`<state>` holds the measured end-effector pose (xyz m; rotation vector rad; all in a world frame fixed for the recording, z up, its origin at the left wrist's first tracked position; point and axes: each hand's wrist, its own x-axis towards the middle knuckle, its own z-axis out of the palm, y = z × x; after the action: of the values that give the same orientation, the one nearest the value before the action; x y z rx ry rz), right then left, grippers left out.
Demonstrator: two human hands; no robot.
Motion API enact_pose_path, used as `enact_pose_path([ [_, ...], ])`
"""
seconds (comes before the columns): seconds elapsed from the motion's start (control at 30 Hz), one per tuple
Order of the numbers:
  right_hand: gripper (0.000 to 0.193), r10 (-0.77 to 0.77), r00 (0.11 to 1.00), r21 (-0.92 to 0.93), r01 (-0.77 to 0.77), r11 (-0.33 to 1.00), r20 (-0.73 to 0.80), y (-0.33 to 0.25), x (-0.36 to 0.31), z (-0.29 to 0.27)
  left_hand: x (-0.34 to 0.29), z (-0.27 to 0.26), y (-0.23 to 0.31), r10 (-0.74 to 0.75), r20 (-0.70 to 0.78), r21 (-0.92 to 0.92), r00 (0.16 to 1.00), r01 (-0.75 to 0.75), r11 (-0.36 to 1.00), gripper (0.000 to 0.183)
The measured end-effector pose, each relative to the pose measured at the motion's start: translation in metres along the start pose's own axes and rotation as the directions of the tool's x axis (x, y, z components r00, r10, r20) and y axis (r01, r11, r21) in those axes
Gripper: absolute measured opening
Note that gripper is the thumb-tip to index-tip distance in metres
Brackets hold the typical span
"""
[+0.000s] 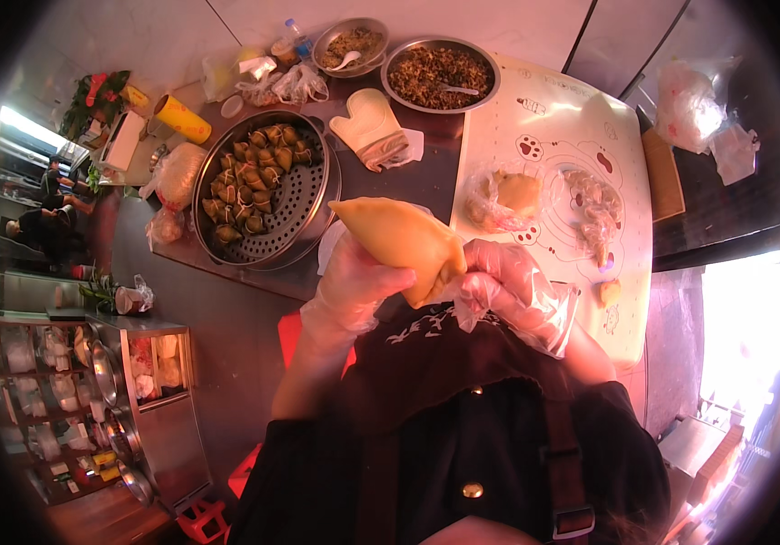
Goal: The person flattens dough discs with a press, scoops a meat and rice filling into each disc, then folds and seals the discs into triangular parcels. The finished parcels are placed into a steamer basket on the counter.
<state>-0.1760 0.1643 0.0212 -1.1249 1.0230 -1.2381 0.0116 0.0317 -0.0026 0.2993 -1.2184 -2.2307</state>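
Note:
A large yellow dough dumpling [399, 241], long and pointed at its far left end, is held up in front of my chest. My left hand [354, 280], in a clear plastic glove, is closed around its lower left side. At its right end, my gloved right hand [510, 280] pinches the dough edge, where folds show. On the white printed mat [622, 313] to the right lie a dough lump in clear plastic wrap [517, 195], a crumpled plastic bag [594, 204] and a small dough piece [608, 291].
At left stands a round perforated steamer tray [295, 213] with several small tied brown parcels [254, 177]. Behind are a beige oven mitt [363, 118], a metal bowl of dark chopped filling [440, 73] with a spoon, and a smaller filling bowl [349, 44]. Two people [40, 232] appear far left.

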Motion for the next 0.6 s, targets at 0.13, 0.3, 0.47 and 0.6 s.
enact_pose_path([
  [0.13,0.034,-0.11,0.992,-0.286,0.087,0.954,-0.066,0.0,0.009,-0.005,-0.002,0.004,0.002,-0.113,0.068,0.0,0.991,0.113,0.994,0.065],
  [0.3,0.033,-0.364,0.929,-0.653,0.316,0.688,0.067,0.007,0.019,-0.012,-0.003,0.008,0.004,-0.173,0.069,0.044,0.983,0.17,0.984,0.065],
  [0.47,0.025,-0.443,0.893,-0.68,0.37,0.633,0.073,0.011,0.017,-0.011,-0.004,0.008,0.006,-0.159,0.088,0.024,0.983,0.158,0.987,0.066],
  [0.6,0.02,-0.437,0.899,-0.685,0.302,0.663,-0.027,0.01,0.017,-0.004,-0.003,0.013,0.0,-0.07,0.075,0.003,0.995,0.07,0.998,0.068],
])
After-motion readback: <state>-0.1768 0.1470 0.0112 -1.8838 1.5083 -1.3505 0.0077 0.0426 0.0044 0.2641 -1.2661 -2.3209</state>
